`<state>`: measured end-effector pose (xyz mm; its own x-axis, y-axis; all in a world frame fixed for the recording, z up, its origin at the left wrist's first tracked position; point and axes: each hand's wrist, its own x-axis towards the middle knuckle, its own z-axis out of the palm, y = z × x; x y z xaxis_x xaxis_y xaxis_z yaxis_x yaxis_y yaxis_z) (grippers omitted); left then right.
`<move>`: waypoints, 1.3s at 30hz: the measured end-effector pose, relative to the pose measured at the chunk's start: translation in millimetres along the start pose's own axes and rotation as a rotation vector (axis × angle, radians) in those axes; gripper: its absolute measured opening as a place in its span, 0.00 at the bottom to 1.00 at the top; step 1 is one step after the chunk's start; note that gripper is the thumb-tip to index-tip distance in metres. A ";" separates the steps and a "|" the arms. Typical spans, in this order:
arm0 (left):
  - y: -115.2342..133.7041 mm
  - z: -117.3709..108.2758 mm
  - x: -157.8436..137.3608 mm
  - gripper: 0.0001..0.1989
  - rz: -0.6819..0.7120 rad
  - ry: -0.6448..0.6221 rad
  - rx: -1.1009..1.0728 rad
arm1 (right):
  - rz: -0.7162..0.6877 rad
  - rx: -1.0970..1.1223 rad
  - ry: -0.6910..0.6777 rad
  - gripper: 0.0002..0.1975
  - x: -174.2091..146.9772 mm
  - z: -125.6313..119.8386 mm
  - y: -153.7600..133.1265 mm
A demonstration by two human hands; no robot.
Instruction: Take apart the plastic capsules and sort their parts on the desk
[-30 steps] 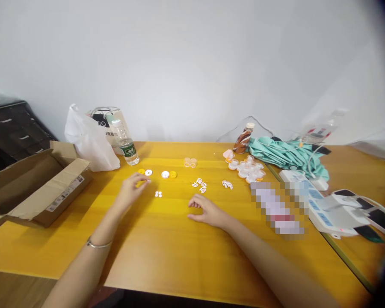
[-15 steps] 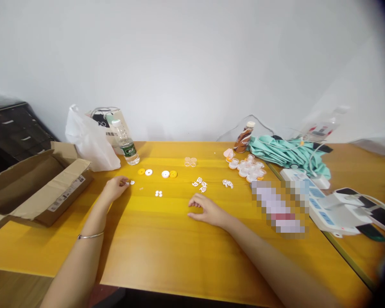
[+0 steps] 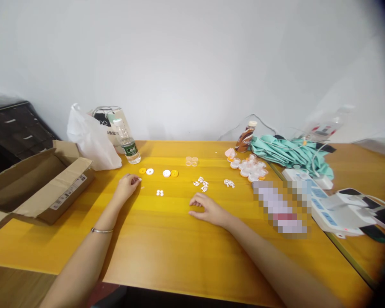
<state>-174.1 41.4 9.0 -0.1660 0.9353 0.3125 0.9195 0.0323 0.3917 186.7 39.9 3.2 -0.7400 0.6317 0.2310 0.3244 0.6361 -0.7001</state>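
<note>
- Head view: left hand (image 3: 125, 188), left of the four small white discs (image 3: 161, 194), thumb and fingertips pinched on a small white piece (image 3: 140, 179), too small to identify.
- Right hand (image 3: 208, 208), right of those discs and nearer the wearer: released, fingers loosely curled, thumb apart.
- White spoked pieces (image 3: 205, 184): right of the discs.
- Yellow wheel (image 3: 174, 173): beyond the discs.
</note>
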 end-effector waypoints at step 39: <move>128.6 27.5 -80.1 0.30 0.752 -0.562 -0.143 | 0.536 -0.821 0.790 0.16 -28.1 -116.0 50.2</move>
<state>-32.7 -19.7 10.5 0.6817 0.7275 0.0779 0.6574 -0.6557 0.3713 292.1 105.6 39.9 0.0595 0.8071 0.5874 0.9544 0.1265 -0.2705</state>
